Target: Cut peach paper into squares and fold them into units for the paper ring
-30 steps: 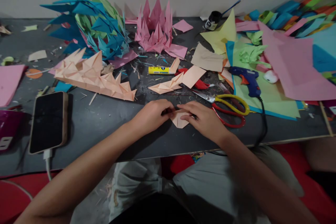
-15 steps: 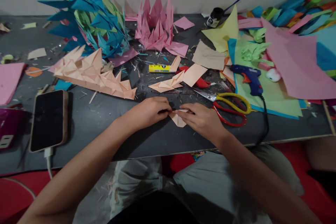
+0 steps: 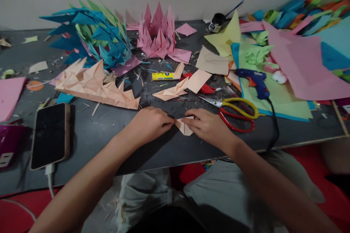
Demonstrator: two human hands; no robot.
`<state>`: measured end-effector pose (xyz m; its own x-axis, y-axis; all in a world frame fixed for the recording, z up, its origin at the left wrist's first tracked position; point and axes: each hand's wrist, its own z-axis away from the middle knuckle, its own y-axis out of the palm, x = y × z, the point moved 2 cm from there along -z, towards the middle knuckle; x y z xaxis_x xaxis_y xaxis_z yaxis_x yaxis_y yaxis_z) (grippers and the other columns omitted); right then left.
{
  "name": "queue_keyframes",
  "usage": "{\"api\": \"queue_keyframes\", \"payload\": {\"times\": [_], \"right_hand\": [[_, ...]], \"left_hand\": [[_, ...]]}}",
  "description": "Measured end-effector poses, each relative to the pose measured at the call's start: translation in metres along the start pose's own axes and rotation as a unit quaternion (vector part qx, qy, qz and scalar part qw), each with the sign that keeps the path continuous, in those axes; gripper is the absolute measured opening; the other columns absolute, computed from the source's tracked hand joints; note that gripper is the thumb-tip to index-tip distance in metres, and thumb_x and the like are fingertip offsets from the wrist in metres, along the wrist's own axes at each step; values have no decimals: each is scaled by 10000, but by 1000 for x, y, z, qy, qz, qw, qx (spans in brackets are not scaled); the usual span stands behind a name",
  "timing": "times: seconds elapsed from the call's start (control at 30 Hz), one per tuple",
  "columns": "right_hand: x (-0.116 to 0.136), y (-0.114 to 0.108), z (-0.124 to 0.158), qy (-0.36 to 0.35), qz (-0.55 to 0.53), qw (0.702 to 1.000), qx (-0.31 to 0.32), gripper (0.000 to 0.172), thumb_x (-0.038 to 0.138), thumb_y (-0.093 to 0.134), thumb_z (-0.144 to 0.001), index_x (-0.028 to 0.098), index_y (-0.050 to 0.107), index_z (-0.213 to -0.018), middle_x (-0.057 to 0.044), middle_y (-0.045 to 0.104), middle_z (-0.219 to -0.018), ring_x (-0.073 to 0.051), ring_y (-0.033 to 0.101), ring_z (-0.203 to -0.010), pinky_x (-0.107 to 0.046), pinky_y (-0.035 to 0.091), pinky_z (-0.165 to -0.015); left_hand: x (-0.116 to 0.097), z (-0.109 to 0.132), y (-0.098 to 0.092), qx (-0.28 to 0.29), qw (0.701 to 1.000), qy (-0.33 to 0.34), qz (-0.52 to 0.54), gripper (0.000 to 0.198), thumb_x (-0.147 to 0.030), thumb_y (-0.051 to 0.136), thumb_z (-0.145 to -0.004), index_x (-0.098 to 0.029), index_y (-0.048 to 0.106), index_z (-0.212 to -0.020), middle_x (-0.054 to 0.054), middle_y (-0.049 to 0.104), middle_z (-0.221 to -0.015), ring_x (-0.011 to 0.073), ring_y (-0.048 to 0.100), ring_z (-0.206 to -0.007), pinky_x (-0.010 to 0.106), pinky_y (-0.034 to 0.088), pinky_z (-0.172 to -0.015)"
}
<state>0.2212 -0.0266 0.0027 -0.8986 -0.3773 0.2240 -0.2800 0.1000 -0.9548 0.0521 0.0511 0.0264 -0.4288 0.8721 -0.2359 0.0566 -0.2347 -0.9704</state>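
A small piece of folded peach paper (image 3: 186,129) lies on the dark table between my hands. My left hand (image 3: 153,123) pinches its left corner between thumb and fingers. On the other side, my right hand (image 3: 206,123) has its fingers on the paper's right part, covering some of it. Just beyond are folded peach paper pieces (image 3: 171,93) and a flat peach sheet (image 3: 199,81). A long strip of joined peach folded points (image 3: 97,87) stands to the left.
Scissors (image 3: 237,111) with yellow and red handles lie close to my right hand. Further right is a blue glue gun (image 3: 255,80) with its cord. A yellow glue stick (image 3: 164,76), phone (image 3: 50,134), pink paper crown (image 3: 158,36) and black paint jar (image 3: 216,23) surround the work spot.
The camera view has tilted and shifted slightly, so the table things appear a little lower. My left fingers have moved slightly along the paper's left corner, and my right hand remains on it.
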Motion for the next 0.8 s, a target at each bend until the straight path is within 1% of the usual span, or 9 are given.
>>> {"api": "queue_keyframes", "payload": {"times": [0.1, 0.2, 0.27, 0.33, 0.4, 0.47, 0.53, 0.63, 0.8], "right_hand": [[0, 1, 0, 2, -14, 1000, -4, 264, 230, 440, -882, 275, 662, -1017, -54, 623, -1033, -164, 561, -845, -265, 460, -675], [-2, 1, 0, 3, -27, 1000, -6, 263, 231, 448, -879, 277, 660, -1027, -58, 616, -1036, -164, 563, -856, -267, 464, -696], [-3, 2, 0, 5, -35, 999, -8, 258, 227, 453, -876, 269, 667, -1014, -67, 612, -1043, -170, 566, -874, -270, 469, -702], [-3, 3, 0, 7, -43, 999, -11, 257, 229, 448, -878, 265, 675, -994, -74, 607, -1051, -172, 568, -873, -277, 475, -704], [-2, 3, 0, 8, -47, 999, -12, 259, 253, 440, -883, 265, 677, -987, -81, 592, -1078, -171, 567, -863, -279, 479, -693], [0, 2, -1, 13, -50, 998, -17, 267, 284, 432, -887, 262, 675, -994, -88, 581, -1066, -170, 559, -857, -269, 474, -670], [2, -2, -2, 28, -51, 998, -21, 272, 305, 430, -886, 257, 685, -969, -84, 579, -960, -166, 544, -828, -256, 459, -645], [1, -10, -3, 60, -39, 997, -30, 282, 315, 451, -867, 228, 714, -819, -65, 537, -789, -161, 515, -753, -258, 432, -611], [-12, -18, -2, 91, -57, 994, -25, 359, 326, 444, -867, 193, 684, -636, -44, 493, -708, -153, 491, -700, -280, 399, -615]], "left_hand": [[-2, 3, -7, 11, 999, -46, -20, 188, -295, 537, -787, -241, 717, -799, 40, 689, -670, 175, 610, -589, 262, 388, -547], [-3, 3, -11, -4, 997, -64, -54, 313, -375, 507, -799, -187, 706, -648, 63, 659, -586, 180, 600, -557, 265, 384, -532], [-5, 3, -11, -41, 995, -51, -71, 334, -364, 490, -816, -166, 693, -640, 69, 654, -596, 175, 602, -580, 264, 402, -560], [-9, 2, -7, -65, 996, -12, -65, 288, -317, 474, -838, -168, 692, -723, 63, 660, -630, 164, 604, -591, 254, 410, -567], [-15, 1, 0, -45, 997, 11, -56, 306, -289, 438, -864, -170, 686, -729, 59, 651, -599, 158, 591, -535, 248, 391, -523], [-18, 0, 5, -23, 998, -21, -57, 342, -305, 419, -875, -181, 692, -709, 64, 649, -571, 160, 572, -476, 242, 349, -468], [-18, 1, 5, -13, 995, -84, -52, 326, -346, 450, -858, -220, 706, -701, 60, 655, -562, 166, 565, -453, 232, 308, -437], [-17, 2, 1, -1, 987, -156, -29, 265, -388, 503, -821, -283, 722, -715, 48, 668, -571, 181, 575, -461, 222, 271, -420], [-12, 2, -2, -6, 986, -167, 18, 234, -451, 513, -811, -342, 720, -827, 26, 701, -653, 183, 602, -500, 213, 245, -412]]}}
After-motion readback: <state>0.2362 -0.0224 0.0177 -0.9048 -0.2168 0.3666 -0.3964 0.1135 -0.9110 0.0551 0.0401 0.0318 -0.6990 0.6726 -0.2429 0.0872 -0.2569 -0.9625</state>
